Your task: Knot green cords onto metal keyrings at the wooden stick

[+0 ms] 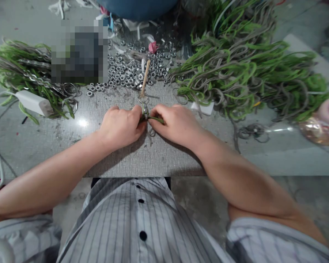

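Observation:
My left hand and my right hand meet at the middle of the table, close to its front edge. Both have their fingers closed on a short stretch of green cord. A shiny metal piece, which looks like a nut, sits between the fingertips; how the cord runs about it is hidden. Below the fingertips a thin grey cord end curls on the table. Just beyond the hands, a thin wooden stick points away from me.
Loose metal nuts spread behind the hands. A large heap of green and grey cords lies right, a smaller bundle left. A white adapter with a cable lies left. A blue rounded container stands at the back.

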`<action>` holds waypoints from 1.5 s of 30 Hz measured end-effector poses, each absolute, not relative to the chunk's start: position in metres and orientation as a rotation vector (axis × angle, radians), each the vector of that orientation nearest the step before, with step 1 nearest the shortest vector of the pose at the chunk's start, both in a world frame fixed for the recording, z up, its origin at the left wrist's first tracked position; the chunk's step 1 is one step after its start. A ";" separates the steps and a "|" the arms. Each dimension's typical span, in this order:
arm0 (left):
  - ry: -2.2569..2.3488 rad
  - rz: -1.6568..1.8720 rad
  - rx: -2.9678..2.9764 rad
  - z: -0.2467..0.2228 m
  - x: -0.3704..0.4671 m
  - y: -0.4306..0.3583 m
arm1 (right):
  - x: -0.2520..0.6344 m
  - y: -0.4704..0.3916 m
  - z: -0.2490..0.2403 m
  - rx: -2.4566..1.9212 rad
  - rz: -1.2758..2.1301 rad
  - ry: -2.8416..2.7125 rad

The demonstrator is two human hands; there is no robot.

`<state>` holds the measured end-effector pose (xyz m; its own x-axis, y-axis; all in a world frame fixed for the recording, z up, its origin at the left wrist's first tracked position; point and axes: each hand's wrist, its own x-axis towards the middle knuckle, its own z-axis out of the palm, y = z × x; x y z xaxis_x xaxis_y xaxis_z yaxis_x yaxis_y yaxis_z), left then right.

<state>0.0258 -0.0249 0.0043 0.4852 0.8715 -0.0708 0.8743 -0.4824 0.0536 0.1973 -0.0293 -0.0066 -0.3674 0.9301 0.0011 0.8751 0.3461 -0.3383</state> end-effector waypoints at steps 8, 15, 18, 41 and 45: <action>1.570 -0.163 2.475 0.011 0.023 -0.019 | 0.198 -0.030 -0.001 -1.666 0.502 -2.484; 1.444 -0.204 2.509 0.015 0.017 -0.016 | 0.200 -0.032 0.007 -1.668 0.542 -2.626; 1.373 -0.241 2.541 0.017 0.016 -0.015 | 0.201 -0.033 0.008 -1.644 0.545 -2.662; 1.484 -0.176 2.538 0.012 0.010 -0.014 | 0.206 -0.029 -0.005 -1.595 0.480 -2.443; 1.498 -0.213 2.533 0.012 0.010 -0.014 | 0.206 -0.029 -0.006 -1.623 0.453 -2.435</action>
